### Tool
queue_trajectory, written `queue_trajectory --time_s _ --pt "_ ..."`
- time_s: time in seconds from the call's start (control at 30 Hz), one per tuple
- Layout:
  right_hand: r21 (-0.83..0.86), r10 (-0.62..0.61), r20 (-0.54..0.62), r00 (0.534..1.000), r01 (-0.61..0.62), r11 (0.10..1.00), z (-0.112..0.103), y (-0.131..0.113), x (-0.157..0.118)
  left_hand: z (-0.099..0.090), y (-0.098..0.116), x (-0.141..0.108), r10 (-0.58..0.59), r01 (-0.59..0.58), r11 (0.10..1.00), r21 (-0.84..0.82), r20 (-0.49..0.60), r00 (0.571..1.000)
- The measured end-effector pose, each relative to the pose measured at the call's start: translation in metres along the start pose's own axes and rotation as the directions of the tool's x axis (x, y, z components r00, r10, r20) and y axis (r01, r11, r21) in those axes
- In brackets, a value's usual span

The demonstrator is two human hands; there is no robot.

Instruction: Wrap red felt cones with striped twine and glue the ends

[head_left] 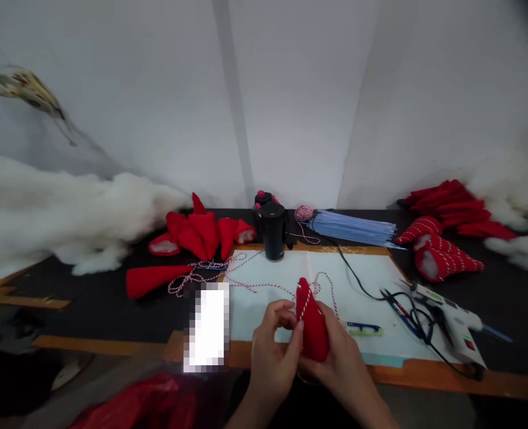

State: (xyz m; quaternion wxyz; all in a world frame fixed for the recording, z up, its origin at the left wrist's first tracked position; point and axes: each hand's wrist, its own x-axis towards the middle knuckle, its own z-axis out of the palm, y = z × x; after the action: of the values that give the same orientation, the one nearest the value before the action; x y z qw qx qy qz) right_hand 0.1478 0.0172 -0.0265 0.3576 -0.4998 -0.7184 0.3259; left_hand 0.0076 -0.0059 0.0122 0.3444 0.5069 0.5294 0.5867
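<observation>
Red felt cone (313,322) — upright, held between the left (273,351) and right hands (342,360).

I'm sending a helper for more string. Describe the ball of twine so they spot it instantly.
At the back of the black table, find the black insulated bottle. Just right of it sits a small ball of red-and-white twine, the only striped ball there, beside a fan of pale blue strips.

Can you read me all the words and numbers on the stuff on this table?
No words or numbers can be read.
White glue gun: small coloured labels, too small and blurred to read.
Black bottle: no writing can be made out.
Pixelated white patch: too blurred to read.
</observation>
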Motion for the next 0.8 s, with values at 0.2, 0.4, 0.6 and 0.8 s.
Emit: queue_trajectory --time_s 0.2,0.4,0.6,0.8 --pt "-0.094 -0.026 -0.015 1.0 0.025 0.995 -0.01 0.009 0.005 -0.004 0.006 0.005 -0.188 0.227 0.933 -0.279 0.157 0.969" --pt "-0.127 -0.056 -0.079 0.995 0.045 0.991 -0.014 0.008 0.006 -0.01 -0.006 0.009 -0.105 0.109 0.994 -0.026 0.138 0.985" --pt "-0.022 -0.054 -0.097 0.994 0.053 0.998 -0.02 -0.002 0.005 -0.008 -0.005 0.008 -0.079 0.079 0.997 0.002 0.096 0.992" --pt "0.119 -0.011 -0.104 0.995 0.023 0.993 -0.022 -0.006 0.0 -0.006 -0.001 0.008 -0.045 0.046 0.999 -0.007 0.063 0.997"
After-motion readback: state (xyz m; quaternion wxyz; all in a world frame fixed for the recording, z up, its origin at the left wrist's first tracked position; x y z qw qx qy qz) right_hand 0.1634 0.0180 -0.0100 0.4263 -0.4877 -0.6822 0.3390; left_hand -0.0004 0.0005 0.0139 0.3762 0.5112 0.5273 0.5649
